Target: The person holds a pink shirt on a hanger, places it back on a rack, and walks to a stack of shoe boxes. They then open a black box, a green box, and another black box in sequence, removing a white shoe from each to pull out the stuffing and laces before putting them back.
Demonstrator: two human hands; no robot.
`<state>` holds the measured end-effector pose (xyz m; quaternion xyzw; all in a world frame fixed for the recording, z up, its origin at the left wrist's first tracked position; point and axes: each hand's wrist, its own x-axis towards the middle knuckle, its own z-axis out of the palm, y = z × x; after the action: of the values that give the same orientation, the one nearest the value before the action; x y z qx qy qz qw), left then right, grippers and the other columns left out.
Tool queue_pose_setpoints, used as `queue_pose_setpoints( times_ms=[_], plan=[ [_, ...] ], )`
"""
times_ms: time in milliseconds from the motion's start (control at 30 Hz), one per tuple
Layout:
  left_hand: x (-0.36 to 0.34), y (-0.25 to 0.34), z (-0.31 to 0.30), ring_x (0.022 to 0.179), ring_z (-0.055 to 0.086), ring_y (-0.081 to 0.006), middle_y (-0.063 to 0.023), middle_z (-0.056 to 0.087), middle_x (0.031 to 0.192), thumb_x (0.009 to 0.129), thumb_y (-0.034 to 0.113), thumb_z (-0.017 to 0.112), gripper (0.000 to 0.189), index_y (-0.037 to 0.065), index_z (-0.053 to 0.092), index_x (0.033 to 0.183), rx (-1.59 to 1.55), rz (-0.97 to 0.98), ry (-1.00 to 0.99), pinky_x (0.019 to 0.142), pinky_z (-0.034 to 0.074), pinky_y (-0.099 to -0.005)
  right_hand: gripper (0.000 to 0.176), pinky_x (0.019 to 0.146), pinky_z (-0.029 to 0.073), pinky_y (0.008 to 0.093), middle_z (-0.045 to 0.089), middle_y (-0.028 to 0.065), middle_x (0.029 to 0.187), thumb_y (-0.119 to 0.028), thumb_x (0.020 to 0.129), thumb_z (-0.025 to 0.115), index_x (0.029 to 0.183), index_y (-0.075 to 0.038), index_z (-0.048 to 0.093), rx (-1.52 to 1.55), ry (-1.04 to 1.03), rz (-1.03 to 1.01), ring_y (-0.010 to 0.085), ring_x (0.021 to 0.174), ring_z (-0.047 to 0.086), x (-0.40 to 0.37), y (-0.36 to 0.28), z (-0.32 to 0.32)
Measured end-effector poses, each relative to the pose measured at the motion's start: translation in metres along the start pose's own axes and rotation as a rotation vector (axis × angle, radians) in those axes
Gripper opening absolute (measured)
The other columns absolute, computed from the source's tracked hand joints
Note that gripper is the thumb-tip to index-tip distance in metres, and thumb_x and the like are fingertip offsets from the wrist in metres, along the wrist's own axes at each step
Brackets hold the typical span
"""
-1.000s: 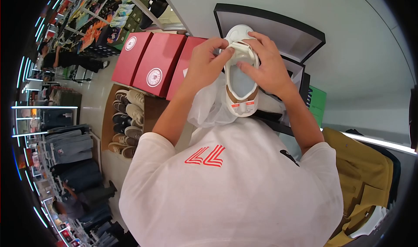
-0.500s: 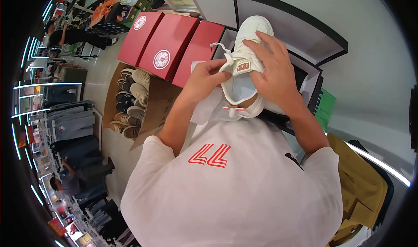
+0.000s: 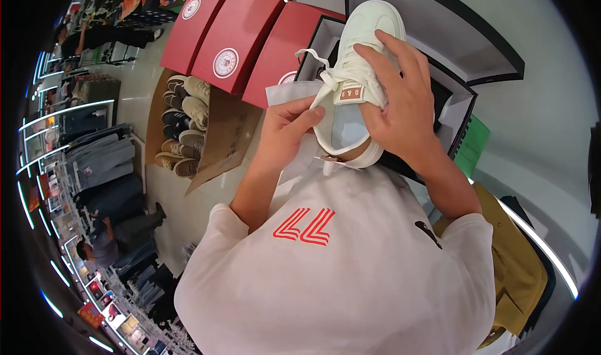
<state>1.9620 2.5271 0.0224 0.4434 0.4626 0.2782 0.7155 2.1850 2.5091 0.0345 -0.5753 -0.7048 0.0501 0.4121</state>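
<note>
A white sneaker (image 3: pixel 369 33) is held in front of my chest, its toe pointing away from me and its opening facing up. My left hand (image 3: pixel 285 130) pinches the left collar edge between thumb and fingers. Across the right side lies my right hand (image 3: pixel 404 98), fingers over the upper and thumb near the tongue. A brown label sits on the tongue, and one loose lace (image 3: pixel 311 53) sticks out to the left. Some tag or string hangs at the heel. Behind the shoe is an open black shoebox (image 3: pixel 460 89) with its lid raised; white paper (image 3: pixel 291 93) shows beside my left hand.
Red shoeboxes (image 3: pixel 241 23) stand at the upper left. Below them, a cardboard carton (image 3: pixel 222 145) holds several pairs of shoes. A green piece (image 3: pixel 474 145) lies by the black box, and a mustard garment (image 3: pixel 519 255) is at right. Clothes racks and two people are at far left.
The sneaker and both hands appear slightly higher and larger, while the view has shifted a little. Both hands keep their hold on the shoe.
</note>
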Motion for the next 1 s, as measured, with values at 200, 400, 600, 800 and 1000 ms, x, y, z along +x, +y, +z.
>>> queue_pose_setpoints(
  times_ms=[200,400,600,800,1000],
  plan=[
    [0.019,0.007,0.035,0.093,0.063,-0.0131,-0.0096,0.069,0.103,0.085,0.005,0.058,0.035,-0.004,0.064,0.119,0.396,0.26,0.189,0.075,0.054,-0.0291,0.062,0.1,0.048,0.0475,0.055,0.0159,0.137,-0.007,0.065,0.064,0.127,-0.013,0.065,0.043,0.023,0.045,0.0403,0.118,0.051,-0.003,0.016,0.003],
    [0.023,0.004,0.027,0.091,0.06,-0.0095,-0.0056,0.069,0.103,0.084,0.003,0.059,0.031,-0.005,0.07,0.111,0.418,0.191,0.151,0.075,0.049,-0.0259,0.06,0.099,0.048,0.0463,0.056,0.0144,0.137,-0.005,0.066,0.063,0.126,-0.013,0.065,0.07,0.043,0.025,0.0396,0.116,0.053,-0.002,0.023,0.002],
    [0.023,-0.003,0.017,0.089,0.055,-0.0083,-0.0011,0.063,0.096,0.086,0.003,0.067,0.026,-0.003,0.074,0.11,0.199,0.209,0.078,0.08,0.042,-0.0244,0.061,0.103,0.045,0.0496,0.054,0.0142,0.139,-0.004,0.066,0.063,0.127,-0.014,0.064,0.088,0.003,0.026,0.0386,0.119,0.053,0.002,0.019,-0.004],
    [0.021,-0.003,0.014,0.084,0.059,-0.0115,-0.0032,0.06,0.091,0.085,0.009,0.073,0.028,0.0,0.076,0.111,0.29,0.25,0.033,0.075,0.048,-0.0273,0.028,0.114,0.034,0.0607,0.064,0.0014,0.085,-0.009,0.057,0.064,0.083,-0.007,0.075,0.19,-0.296,-0.511,0.0284,0.097,0.057,0.002,0.007,-0.024],
    [0.018,-0.005,0.011,0.085,0.058,-0.0111,-0.0036,0.06,0.093,0.087,0.008,0.071,0.03,0.001,0.075,0.115,0.282,0.26,0.022,0.075,0.047,-0.0255,0.059,0.118,0.027,0.0623,0.062,0.0033,0.085,-0.054,0.07,0.074,0.096,-0.001,0.076,0.2,-0.527,-0.428,0.0273,0.097,0.054,0.008,-0.003,-0.035]
  ],
)
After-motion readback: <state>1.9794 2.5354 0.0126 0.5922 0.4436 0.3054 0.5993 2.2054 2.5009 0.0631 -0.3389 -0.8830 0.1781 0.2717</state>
